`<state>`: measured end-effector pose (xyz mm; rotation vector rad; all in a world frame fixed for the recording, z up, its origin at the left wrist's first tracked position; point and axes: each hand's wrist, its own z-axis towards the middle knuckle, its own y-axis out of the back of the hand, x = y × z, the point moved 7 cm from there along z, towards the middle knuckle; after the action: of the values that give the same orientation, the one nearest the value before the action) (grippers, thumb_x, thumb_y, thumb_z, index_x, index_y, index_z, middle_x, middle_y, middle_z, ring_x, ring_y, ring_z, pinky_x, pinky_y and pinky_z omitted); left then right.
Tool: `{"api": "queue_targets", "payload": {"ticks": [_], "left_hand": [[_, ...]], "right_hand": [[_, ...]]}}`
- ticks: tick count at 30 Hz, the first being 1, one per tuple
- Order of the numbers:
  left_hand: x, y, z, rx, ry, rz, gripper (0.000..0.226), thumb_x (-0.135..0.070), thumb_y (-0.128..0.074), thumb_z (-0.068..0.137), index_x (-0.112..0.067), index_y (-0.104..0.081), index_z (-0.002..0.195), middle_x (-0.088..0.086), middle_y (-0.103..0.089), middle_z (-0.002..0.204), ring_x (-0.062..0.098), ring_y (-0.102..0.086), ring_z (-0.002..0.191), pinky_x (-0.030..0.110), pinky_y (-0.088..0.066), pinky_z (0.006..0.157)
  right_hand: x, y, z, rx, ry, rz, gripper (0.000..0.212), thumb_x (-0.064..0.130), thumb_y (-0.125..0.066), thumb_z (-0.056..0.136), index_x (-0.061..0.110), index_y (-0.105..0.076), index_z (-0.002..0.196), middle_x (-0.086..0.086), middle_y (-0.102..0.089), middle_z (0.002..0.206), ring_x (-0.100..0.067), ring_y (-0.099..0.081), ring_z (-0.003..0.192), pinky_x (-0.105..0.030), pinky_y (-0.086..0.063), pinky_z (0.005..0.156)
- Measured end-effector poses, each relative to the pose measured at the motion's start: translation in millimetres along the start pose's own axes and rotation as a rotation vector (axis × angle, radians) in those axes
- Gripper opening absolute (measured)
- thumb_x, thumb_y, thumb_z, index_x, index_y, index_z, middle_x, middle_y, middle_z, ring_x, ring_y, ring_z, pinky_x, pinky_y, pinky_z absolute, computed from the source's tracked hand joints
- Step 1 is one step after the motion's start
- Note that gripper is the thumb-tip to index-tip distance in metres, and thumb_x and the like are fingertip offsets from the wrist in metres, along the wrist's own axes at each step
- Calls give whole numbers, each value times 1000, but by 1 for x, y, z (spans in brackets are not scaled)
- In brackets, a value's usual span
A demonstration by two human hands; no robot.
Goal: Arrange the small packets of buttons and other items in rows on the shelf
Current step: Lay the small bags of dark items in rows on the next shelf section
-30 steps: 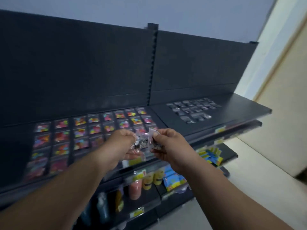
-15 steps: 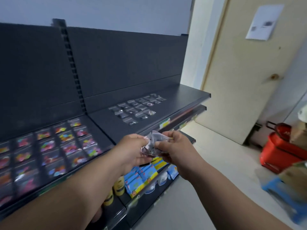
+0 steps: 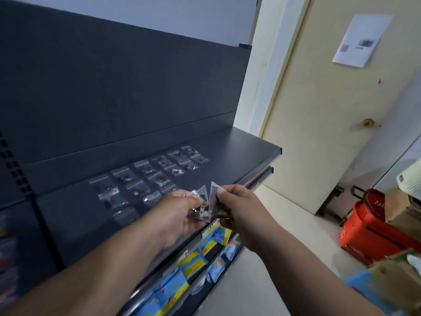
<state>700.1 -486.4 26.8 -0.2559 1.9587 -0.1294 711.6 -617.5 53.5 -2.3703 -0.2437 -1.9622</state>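
Observation:
Both hands meet over the front of the dark shelf (image 3: 239, 151). My left hand (image 3: 180, 215) holds a small bunch of clear packets (image 3: 205, 208) with dark and metal bits inside. My right hand (image 3: 237, 206) pinches the top of one clear packet (image 3: 214, 190) from that bunch. Behind the hands, several clear packets of dark items (image 3: 148, 176) lie flat in rows on the shelf. The nearest packets are partly hidden by my left hand.
Blue and yellow packs (image 3: 193, 265) hang on the lower shelves below my hands. A red shopping basket (image 3: 369, 229) and cardboard boxes (image 3: 396, 277) stand on the floor at the right, in front of a cream door (image 3: 330, 110). The shelf's right end (image 3: 279, 151) is near the door.
The view has swung right along the shelf: the colourful button packets have left the frame and the rows of dark packets now lie directly behind my hands. Both hands still hold the packets.

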Motion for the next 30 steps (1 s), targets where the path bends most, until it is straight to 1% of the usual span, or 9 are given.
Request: {"api": "queue_targets", "payload": {"ticks": [3,6,12,15,19,21,23,28,30], "left_hand": [[-21,4,34,-41,-23,20,4,-5,-55,92,-8,-56,90,15,-64,83,22,-62,64,26,-54,50],[-35,12,57,-87,-36,-8,5,-4,-55,92,-9,-55,94,13,-64,79,21,-63,58,24,-54,47],[-57,46,96,-261,-111,-9,11,-6,-58,91,-6,-57,102,14,-63,90,26,-65,75,28,-55,54],[-58,59,112,-397,-115,-60,5,-6,-58,91,-10,-58,92,11,-61,92,28,-62,84,33,-56,64],[-62,60,126,-588,-174,-121,9,-3,-55,91,-10,-57,86,8,-62,80,15,-58,64,26,-55,49],[-59,54,129,-671,-189,-171,10,-2,-55,91,-9,-56,83,8,-61,75,16,-59,60,29,-57,52],[-56,48,130,-746,-192,-184,11,-3,-56,91,-10,-57,82,8,-60,74,16,-59,61,33,-58,58],[-47,39,115,-880,-202,-214,8,-4,-57,90,-10,-57,86,7,-56,77,16,-56,68,30,-57,57],[-44,36,108,-913,-204,-238,7,-2,-56,90,-9,-56,87,8,-55,77,17,-54,68,28,-57,55]], "right_hand": [[9,9,40,-12,12,-62,4,15,-54,93,16,-55,97,-2,-63,74,-13,-57,56,-22,-45,51],[11,14,76,14,11,-131,20,5,-56,90,18,-51,104,-5,-61,71,-13,-56,49,-20,-43,44],[0,0,160,145,-15,-189,14,2,-56,88,15,-54,86,-7,-60,66,-15,-57,54,-27,-49,53],[-12,-17,197,295,-50,-220,12,1,-54,87,12,-55,86,-9,-61,66,-15,-56,52,-26,-48,52],[-24,-30,232,490,-54,-308,17,-3,-56,83,13,-58,87,-3,-59,64,-5,-51,41,-16,-39,41],[-28,-33,246,558,-26,-355,23,-8,-54,82,12,-61,90,-2,-61,65,-3,-51,40,-16,-38,39],[-29,-38,258,605,7,-345,27,-9,-56,82,13,-62,96,-2,-65,73,-6,-57,51,-18,-45,46],[-41,-54,267,801,99,-422,32,-2,-61,81,16,-59,108,-5,-70,93,-11,-65,76,-21,-52,66],[-35,-54,266,817,318,-653,40,7,-62,81,21,-56,118,1,-67,99,-8,-63,83,-17,-49,71]]}}
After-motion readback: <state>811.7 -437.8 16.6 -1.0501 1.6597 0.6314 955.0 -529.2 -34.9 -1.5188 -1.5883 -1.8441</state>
